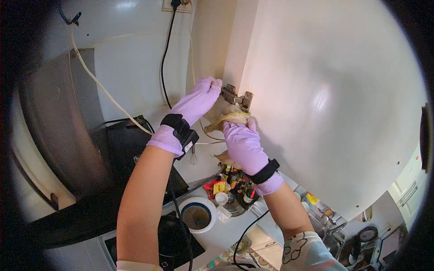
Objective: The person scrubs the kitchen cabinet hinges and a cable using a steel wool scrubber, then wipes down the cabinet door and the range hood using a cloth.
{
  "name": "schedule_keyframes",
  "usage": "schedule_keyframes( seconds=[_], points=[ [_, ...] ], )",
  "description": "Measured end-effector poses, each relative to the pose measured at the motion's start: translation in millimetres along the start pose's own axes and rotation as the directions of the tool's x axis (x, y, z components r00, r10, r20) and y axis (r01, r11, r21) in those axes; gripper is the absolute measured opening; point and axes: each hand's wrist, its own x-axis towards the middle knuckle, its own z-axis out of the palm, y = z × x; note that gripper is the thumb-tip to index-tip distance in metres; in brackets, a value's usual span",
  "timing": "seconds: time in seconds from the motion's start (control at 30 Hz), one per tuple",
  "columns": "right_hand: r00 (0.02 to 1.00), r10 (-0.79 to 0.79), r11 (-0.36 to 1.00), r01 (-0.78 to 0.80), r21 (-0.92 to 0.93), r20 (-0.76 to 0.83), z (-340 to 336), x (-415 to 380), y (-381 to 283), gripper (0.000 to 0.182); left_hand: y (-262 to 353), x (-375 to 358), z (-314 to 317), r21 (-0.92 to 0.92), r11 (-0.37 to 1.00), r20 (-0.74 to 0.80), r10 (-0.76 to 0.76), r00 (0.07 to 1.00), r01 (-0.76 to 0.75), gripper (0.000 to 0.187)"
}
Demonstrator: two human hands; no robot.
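My right hand (244, 144), in a purple glove, grips a beige cloth (233, 118) with a yellowish edge just below the metal hinge (237, 97) of an open white cabinet door (325, 104). Part of the cloth hangs beneath that hand. My left hand (203, 95), gloved alike, is raised against the cabinet's side panel (211, 49), left of the hinge. Its fingers are curled closed, and whatever lies in them is hidden. Black straps circle both wrists.
Below stand several bottles (248, 194) on a tray, a white cup (221, 198) and a white round pot (197, 216). A dark range hood (63, 122) fills the left. Cables, including a white cord (97, 81) and a black cord (163, 67), hang nearby. A sink (332, 244) is lower right.
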Motion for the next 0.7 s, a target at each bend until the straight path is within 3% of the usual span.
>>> schedule_keyframes(
  seconds=[0.07, 0.17, 0.33, 0.43, 0.53, 0.6, 0.63, 0.67, 0.7],
  points=[
    [1.0, -0.012, 0.996, 0.014, 0.084, -0.018, -11.2, -14.5, 6.3, 0.033, 5.9, -1.1, -2.9, 0.001, 1.0, 0.021, -0.009, 1.0, 0.009, 0.048],
    [1.0, 0.02, 1.0, -0.02, 0.005, 0.015, -17.9, -47.6, 10.5, 0.034, 5.8, -2.5, -3.5, 0.004, 1.0, 0.014, 0.002, 1.0, -0.002, 0.049],
    [0.996, 0.087, 0.996, -0.087, -0.009, 0.031, -42.0, -29.2, 17.1, 0.044, 14.3, -6.4, -6.8, 0.006, 0.999, 0.06, -0.032, 0.998, 0.032, 0.051],
    [0.986, 0.169, 0.985, -0.17, 0.035, 0.01, -46.1, -11.4, 21.3, 0.044, 6.2, -2.7, -4.6, -0.004, 0.999, 0.008, 0.047, 0.999, -0.047, 0.05],
    [0.989, 0.11, 0.985, -0.122, -0.12, -0.102, -32.4, -15.6, 18.6, 0.04, 6.8, -3.2, -4.9, 0.06, 0.997, 0.009, 0.053, 0.999, -0.053, 0.048],
    [0.995, 0.05, 0.982, -0.033, -0.187, 0.087, -21.4, -34.2, 7.1, 0.037, 4.3, -3.6, -1.9, 0.029, 0.997, -0.075, 0.071, 0.995, -0.069, 0.046],
    [1.0, 0.013, 0.996, -0.015, -0.089, -0.018, -12.4, -37.8, 5.0, 0.035, 1.5, -2.1, -0.6, 0.025, 0.997, -0.077, 0.076, 0.994, -0.074, 0.046],
    [1.0, 0.013, 0.996, -0.015, -0.093, -0.02, -7.5, -41.2, 8.2, 0.035, -1.5, -0.1, -0.2, 0.018, 0.997, -0.079, 0.072, 0.994, -0.071, 0.046],
    [0.993, 0.032, 0.999, -0.027, -0.047, 0.116, -32.0, -33.1, 8.7, 0.035, -2.7, 1.4, -0.9, 0.011, 0.998, -0.082, 0.069, 0.994, -0.069, 0.046]
  ],
)
